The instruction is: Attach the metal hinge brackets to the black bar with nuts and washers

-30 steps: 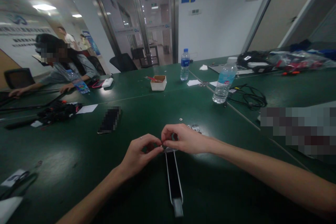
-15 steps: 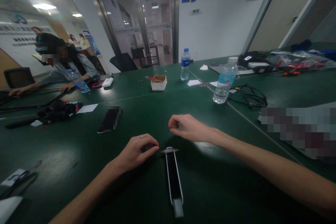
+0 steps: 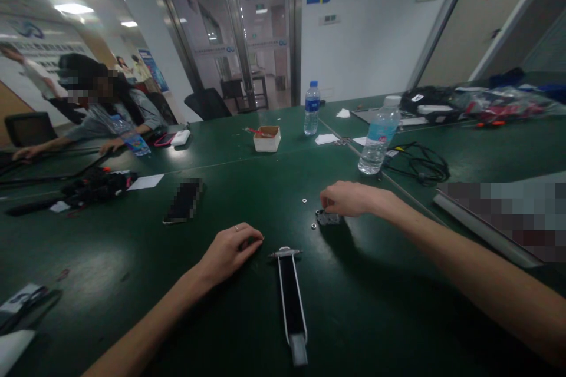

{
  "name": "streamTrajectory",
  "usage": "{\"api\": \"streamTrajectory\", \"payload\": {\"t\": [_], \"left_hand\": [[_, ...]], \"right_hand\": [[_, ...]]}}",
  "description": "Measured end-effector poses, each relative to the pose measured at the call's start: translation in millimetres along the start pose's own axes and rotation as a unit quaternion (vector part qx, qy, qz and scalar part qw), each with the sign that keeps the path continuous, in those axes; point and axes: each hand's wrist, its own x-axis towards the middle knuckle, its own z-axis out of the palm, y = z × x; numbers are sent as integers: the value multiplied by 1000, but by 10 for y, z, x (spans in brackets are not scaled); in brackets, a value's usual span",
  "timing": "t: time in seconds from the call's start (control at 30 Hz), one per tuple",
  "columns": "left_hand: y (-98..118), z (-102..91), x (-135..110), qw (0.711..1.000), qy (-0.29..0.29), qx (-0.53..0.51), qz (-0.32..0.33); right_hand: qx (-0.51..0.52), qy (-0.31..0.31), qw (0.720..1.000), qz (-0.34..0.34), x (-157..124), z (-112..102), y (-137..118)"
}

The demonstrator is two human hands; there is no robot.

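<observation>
My left hand [image 3: 233,252] rests on the green table with thumb and forefinger pinched together; whatever is between the tips is too small to name. Just right of those fingertips lies a long dark strip with white side rails [image 3: 292,300], a metal crosspiece [image 3: 285,253] at its far end and a grey tip at its near end. My right hand [image 3: 349,197] reaches down with bunched fingers at a small grey clump of parts [image 3: 328,218], which it partly covers. Beside the clump sit small metal rings, a near ring [image 3: 313,226] and a farther ring [image 3: 304,201].
A smartphone [image 3: 183,201] lies on the left. Farther off stand a small open box [image 3: 267,140], a blue-capped bottle [image 3: 312,109] and a white-capped bottle [image 3: 378,138]. Coiled black cable [image 3: 422,164] and a laptop [image 3: 495,224] are on the right. A person [image 3: 101,94] sits across at left.
My right hand has moved right and away from me to the grey clump, uncovering the rings. My left hand has drawn slightly left of the crosspiece. Another person has walked into the left background.
</observation>
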Motion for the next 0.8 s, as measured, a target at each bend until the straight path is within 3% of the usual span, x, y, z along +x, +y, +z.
{"api": "streamTrajectory", "payload": {"t": [0.37,0.57,0.7,0.8], "left_hand": [[-13,60,-13,1000,-1,13,3],[75,7,-5,999,23,-17,-17],[362,-43,-7,986,43,-125,-101],[583,-42,-18,956,38,-272,-102]], "right_hand": [[-12,3,1000,-24,-17,36,-49],[73,46,992,-90,-149,-61,-162],[194,121,961,-158,-266,-8,-516],[254,154,937,-182,-333,94,-798]]}}
